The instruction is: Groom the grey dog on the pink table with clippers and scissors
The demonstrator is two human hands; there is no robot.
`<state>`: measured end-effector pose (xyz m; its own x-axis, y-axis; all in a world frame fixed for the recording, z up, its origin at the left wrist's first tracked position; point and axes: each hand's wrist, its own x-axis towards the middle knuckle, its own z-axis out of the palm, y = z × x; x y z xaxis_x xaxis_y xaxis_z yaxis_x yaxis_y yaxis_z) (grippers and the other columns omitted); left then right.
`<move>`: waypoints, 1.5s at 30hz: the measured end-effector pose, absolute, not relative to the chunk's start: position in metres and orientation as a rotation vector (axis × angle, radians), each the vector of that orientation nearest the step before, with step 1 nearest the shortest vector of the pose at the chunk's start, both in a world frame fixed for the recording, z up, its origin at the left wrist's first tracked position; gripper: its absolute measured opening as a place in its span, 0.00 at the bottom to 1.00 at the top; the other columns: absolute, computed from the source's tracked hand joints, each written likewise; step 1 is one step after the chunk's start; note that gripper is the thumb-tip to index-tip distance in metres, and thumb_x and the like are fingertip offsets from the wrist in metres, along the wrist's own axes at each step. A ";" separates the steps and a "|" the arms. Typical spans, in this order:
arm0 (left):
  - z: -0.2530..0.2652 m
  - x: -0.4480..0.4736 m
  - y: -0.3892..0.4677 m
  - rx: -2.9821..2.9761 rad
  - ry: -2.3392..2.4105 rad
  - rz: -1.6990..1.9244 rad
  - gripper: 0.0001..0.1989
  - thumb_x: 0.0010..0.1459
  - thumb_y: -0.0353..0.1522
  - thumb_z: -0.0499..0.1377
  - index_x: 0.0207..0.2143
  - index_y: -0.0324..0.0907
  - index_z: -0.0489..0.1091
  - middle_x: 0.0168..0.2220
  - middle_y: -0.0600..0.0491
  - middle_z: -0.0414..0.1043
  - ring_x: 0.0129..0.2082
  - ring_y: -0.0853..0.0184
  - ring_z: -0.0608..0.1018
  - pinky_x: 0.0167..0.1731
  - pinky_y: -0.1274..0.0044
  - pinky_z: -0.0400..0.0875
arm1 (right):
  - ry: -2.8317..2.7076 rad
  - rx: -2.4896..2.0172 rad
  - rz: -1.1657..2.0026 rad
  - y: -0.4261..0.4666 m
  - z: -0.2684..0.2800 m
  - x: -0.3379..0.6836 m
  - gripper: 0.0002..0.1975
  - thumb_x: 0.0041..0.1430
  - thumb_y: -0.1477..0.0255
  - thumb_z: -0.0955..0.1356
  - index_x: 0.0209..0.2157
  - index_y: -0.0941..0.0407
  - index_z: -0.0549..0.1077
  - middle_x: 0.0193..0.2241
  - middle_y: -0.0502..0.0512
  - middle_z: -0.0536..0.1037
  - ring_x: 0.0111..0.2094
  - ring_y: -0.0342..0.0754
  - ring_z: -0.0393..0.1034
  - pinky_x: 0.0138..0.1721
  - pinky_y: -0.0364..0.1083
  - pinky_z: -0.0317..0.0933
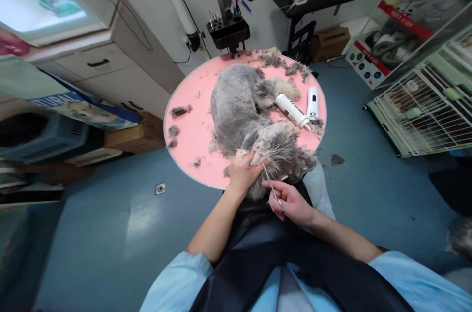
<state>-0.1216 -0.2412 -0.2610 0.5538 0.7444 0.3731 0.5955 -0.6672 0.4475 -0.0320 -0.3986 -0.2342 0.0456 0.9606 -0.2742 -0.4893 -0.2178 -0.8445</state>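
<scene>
A grey dog (236, 105) with a close-clipped body lies curled on a round pink grooming table (191, 140), its shaggy head near the front edge. My left hand (243, 170) is closed on the dog's ear (255, 158), whose pale inner side shows. In my right hand (289, 202), closed around its ring handles, is a slim metal hemostat (271, 183). The hemostat's tip reaches the ear, beside my left thumb; whether it grips any hair is too small to tell.
A white bottle (293, 110) and a white clipper (312, 103) lie right of the dog. Cut hair tufts (273, 58) are scattered on the table. Behind it stands a black tool holder (228, 31); a wire cage (427, 105) is at right, cabinets (92, 66) at left.
</scene>
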 end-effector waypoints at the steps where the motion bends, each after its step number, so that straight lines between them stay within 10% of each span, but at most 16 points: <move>1: -0.261 -0.122 -0.241 2.518 1.113 0.793 0.17 0.49 0.46 0.68 0.35 0.42 0.78 0.33 0.49 0.73 0.33 0.64 0.76 0.33 0.76 0.70 | -0.608 -1.051 1.508 -0.401 -0.234 -0.032 0.27 0.51 0.72 0.70 0.54 0.57 0.68 0.18 0.38 0.66 0.13 0.34 0.55 0.14 0.36 0.52; 45: -0.239 -0.112 -0.246 2.405 1.256 0.595 0.16 0.50 0.41 0.69 0.39 0.43 0.79 0.39 0.48 0.75 0.37 0.64 0.77 0.36 0.77 0.70 | -0.625 -1.081 1.466 -0.394 -0.237 -0.037 0.23 0.52 0.69 0.71 0.49 0.57 0.66 0.20 0.39 0.66 0.16 0.35 0.58 0.18 0.38 0.53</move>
